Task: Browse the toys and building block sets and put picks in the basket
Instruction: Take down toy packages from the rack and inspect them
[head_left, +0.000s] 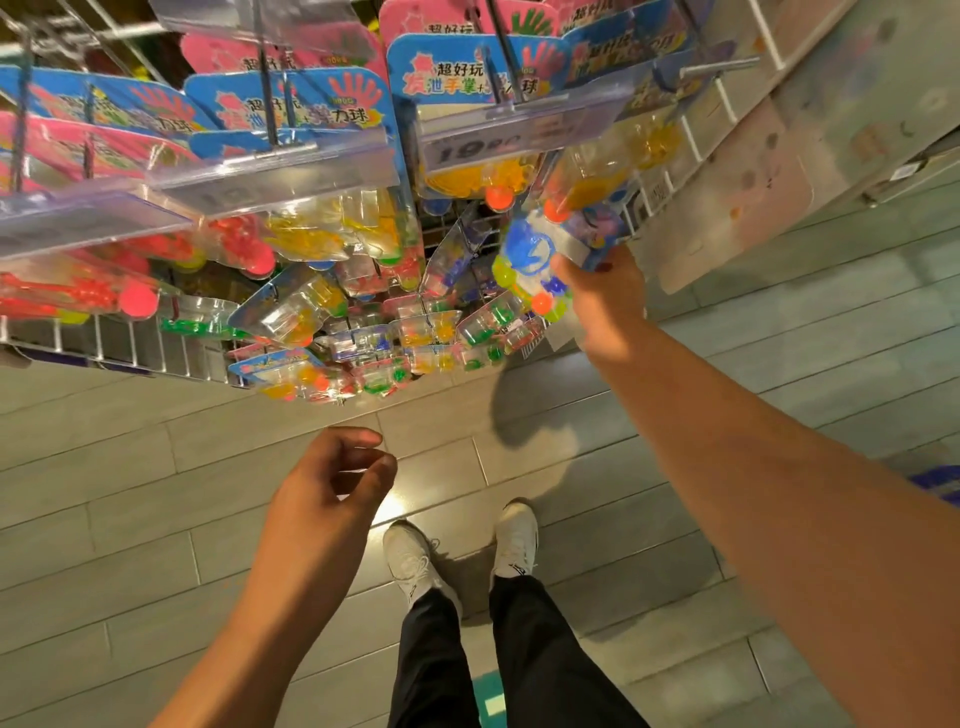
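Toy packs of sticky hands and bouncy balls are hung in rows on the pegs of a wire display rack, and one blister pack is gripped by the right hand at the rack's right edge, low among the hanging stock. The pack is held by its lower end, the thumb being laid across its clear front and the fingers curled behind it; a blue hand shape, yellow-green balls and an orange ball are seen through the plastic. Whether the pack is hooked on a peg or free of it cannot be told.

Just above it, a blue-backed card with printed characters and a red hand picture is hung behind a clear price strip (the digits are blurred). Pink and blue cards of the same kind are hung to the left, with red, yellow and green toys in their bubbles. More packs are crowded at the rack's lower middle.

The left hand is held apart from the rack, over the tiled floor, its fingers loosely curled with nothing in them. Two white shoes and dark trousers are seen below. A pale shelf unit is stood to the rack's right.
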